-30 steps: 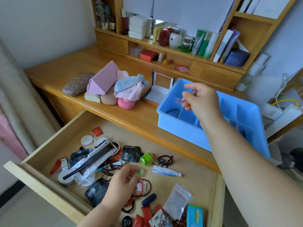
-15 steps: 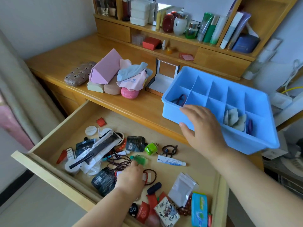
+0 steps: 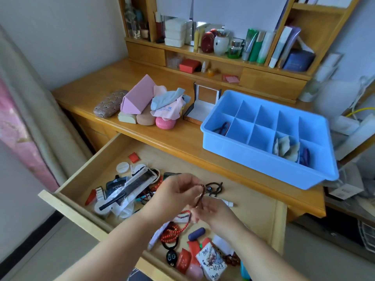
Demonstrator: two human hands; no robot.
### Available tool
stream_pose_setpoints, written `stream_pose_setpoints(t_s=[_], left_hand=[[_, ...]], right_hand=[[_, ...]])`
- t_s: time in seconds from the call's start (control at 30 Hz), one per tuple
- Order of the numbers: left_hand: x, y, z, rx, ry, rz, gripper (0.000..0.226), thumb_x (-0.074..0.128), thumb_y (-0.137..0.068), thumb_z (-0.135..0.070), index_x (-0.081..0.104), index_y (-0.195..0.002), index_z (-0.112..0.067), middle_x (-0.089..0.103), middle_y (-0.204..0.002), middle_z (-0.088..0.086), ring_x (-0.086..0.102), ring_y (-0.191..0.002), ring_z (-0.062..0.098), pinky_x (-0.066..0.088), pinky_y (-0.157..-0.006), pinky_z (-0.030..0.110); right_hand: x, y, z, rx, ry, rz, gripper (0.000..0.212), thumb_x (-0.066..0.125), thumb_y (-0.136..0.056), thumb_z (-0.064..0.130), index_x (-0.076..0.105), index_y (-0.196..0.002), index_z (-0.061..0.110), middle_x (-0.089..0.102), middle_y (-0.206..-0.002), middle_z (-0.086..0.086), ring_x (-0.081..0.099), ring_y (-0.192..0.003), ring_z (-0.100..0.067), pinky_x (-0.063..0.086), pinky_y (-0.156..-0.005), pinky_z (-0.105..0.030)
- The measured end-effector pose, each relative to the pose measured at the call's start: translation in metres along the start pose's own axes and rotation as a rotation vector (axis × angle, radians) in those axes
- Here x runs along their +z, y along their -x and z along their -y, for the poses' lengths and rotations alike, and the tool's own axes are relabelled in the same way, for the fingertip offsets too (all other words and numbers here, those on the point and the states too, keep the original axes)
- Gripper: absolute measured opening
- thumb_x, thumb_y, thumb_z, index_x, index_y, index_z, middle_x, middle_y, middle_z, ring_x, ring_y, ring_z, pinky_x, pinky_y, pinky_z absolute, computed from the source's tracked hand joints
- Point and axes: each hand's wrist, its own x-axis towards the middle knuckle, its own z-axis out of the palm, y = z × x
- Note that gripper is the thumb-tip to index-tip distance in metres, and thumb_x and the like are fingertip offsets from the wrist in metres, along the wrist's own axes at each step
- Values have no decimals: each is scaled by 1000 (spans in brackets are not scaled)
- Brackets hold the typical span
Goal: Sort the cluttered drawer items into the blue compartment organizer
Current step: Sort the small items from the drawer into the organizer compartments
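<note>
Your left hand (image 3: 175, 192) and right hand (image 3: 211, 210) both pinch a dark red bead bracelet (image 3: 199, 197) (slightly blurred) above the open drawer (image 3: 261, 207). Beyond your right hand, on the surface (image 3: 178, 136), sits the blue organizer (image 3: 263, 159).

We hold a dark bracelet (image 3: 199, 197) between both hands — left hand (image 3: 176, 194), right hand (image 3: 211, 211) — above the open drawer (image 3: 261, 201), organizer (image 3: 269, 167) on the desk (image 3: 178, 138).

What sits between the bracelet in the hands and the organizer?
Nothing visible. The bracelet, held by both hands, left and right, hangs above the drawer; only bare desk edge separates it from the organizer, whose top is open.
</note>
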Motion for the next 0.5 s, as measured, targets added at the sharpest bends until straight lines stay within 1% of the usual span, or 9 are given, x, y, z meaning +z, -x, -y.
stream_pose_setpoints(t_s=[0.03, 0.1, 0.17, 0.27, 0.33, 0.37, 0.4, 0.47, 0.5], left_hand=[[-5, -1, -14, 13, 93, -9, 19, 59, -92, -16, 67, -78, -25, 61, -60, -5, 57, -57, 10, 46, -58, 19], [-16, -2, -42, 61, 275, -10, 17, 60, -90, -18, 68, -76, -25, 58, -59, -1, 57, -55, 14, 47, -57, 21], [-26, -7, -63, 144, 422, 2, 12, 61, -86, -23, 68, -76, -25, 58, -59, 0, 56, -54, 13, 51, -58, 22], [-48, -15, -92, 278, 452, -68, 18, 57, -89, -22, 68, -75, -26, 58, -61, -2, 54, -52, 10, 52, -57, 23], [-67, -20, -102, 319, 456, -178, 19, 56, -88, -22, 67, -73, -26, 57, -58, -2, 50, -47, 9, 49, -51, 23], [-76, -23, -103, 310, 441, -250, 20, 57, -88, -22, 66, -71, -26, 56, -57, -2, 47, -45, 9, 46, -49, 22], [-84, -26, -99, 275, 410, -328, 22, 57, -89, -21, 65, -69, -25, 55, -56, -3, 45, -44, 9, 45, -48, 22], [-94, -30, -82, 139, 319, -470, 24, 57, -92, -18, 61, -68, -21, 51, -55, -2, 42, -44, 10, 42, -47, 23], [-98, -30, -69, 45, 264, -525, 23, 56, -92, -18, 60, -69, -17, 49, -55, 0, 41, -45, 12, 42, -46, 23]], right_hand=[[1, 1, 5, 0, 7, -19, 22, 62, -84, 19, 64, -67, 32, 60, -65, 12, 57, -64, 2, 41, -62, -8], [1, 4, 11, -11, 47, -35, 19, 62, -81, 22, 65, -66, 32, 62, -72, 17, 58, -72, 4, 41, -64, -6], [4, 5, 10, -20, 88, -29, 14, 61, -82, 24, 63, -68, 27, 62, -79, 15, 59, -79, 2, 41, -69, -9], [1, 13, 5, 23, 6, -50, 16, 56, -90, 19, 58, -75, 15, 69, -91, 0, 63, -93, -10, 43, -83, -19], [-4, 18, 0, 90, -154, -64, 17, 51, -95, 14, 58, -79, 16, 71, -90, 2, 65, -97, -10, 44, -95, -27], [-7, 20, -2, 119, -258, -86, 15, 50, -95, 12, 60, -84, 14, 71, -94, 1, 64, -99, -10, 43, -101, -32], [-12, 22, -5, 134, -351, -123, 13, 50, -95, 10, 60, -86, 10, 71, -99, -3, 63, -102, -11, 40, -105, -34], [-23, 26, -12, 121, -558, -209, 14, 51, -94, 12, 58, -84, 4, 69, -106, -15, 61, -108, -18, 36, -108, -38], [-29, 28, -14, 115, -694, -243, 13, 52, -91, 12, 58, -86, 2, 69, -105, -17, 61, -107, -22, 37, -107, -39]])
